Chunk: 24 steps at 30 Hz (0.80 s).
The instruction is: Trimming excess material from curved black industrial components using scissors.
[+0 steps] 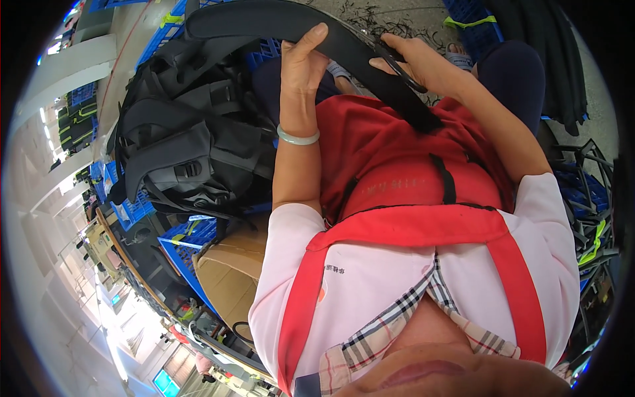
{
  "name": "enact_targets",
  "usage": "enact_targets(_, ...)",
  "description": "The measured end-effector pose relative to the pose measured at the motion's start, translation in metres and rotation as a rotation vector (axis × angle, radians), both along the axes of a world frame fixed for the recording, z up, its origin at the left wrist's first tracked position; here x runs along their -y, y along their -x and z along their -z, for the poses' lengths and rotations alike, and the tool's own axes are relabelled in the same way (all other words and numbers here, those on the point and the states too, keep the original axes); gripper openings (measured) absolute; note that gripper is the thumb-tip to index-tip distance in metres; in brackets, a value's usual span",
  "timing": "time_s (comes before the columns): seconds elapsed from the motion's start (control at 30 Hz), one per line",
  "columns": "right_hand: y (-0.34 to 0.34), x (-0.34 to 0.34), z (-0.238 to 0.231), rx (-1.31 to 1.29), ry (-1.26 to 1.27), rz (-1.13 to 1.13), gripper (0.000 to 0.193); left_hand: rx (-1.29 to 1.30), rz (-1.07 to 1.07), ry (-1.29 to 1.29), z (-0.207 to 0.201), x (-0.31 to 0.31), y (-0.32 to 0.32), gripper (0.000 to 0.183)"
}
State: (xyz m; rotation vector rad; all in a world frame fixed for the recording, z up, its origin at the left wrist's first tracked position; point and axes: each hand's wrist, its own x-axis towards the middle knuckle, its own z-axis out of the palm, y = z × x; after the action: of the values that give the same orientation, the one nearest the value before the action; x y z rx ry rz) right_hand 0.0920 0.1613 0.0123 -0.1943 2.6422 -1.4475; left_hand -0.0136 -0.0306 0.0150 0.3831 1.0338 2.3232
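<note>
At the top centre of the frame, a long, padded black strap (350, 53) slants from the upper left down to the red apron (423, 159), where its lower end rests over the lap. The left hand (305, 63) is clamped on the strap near the middle of its length: the thumb presses on the face, and the fingers are mostly hidden behind. The strap runs out on both sides of this grip. To the right, the right hand (426, 66) is closed around a dark tool (399, 66) with a curved handle, perhaps scissors, lying over the strap's edge; whether these fingers also pinch the strap, I cannot tell.

A heap of black bags (192, 132) fills the left of the frame, above a cardboard box (228, 268).

The pale shirt (383, 271) bears a short line of small dark print (334, 269) beside an orange mark. Faint, worn lettering (403, 184) crosses the apron, too rubbed to make out.
</note>
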Motion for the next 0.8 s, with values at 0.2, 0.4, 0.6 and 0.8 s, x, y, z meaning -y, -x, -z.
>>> enact_targets(0.2, 0.003, -0.005, -0.01, -0.01, 0.037, -0.015, 0.056, 0.004, -0.036, -0.031, 0.006, -0.002, 0.001, 0.02)
enact_targets(0.4, 0.006, -0.01, -0.01, -0.079, -0.034, -0.009, 0.072, -0.051, -0.007, 0.069, 0.007, -0.009, -0.004, 0.026)
enact_targets(0.6, 0.002, -0.016, -0.006, -0.051, -0.067, 0.012, 0.073, -0.015, -0.014, 0.019, 0.01, -0.008, 0.0, 0.026)
enact_targets(0.8, 0.007, -0.014, -0.01, -0.056, -0.027, -0.03, 0.054, -0.062, 0.016, 0.042, 0.012, -0.007, 0.002, 0.023)
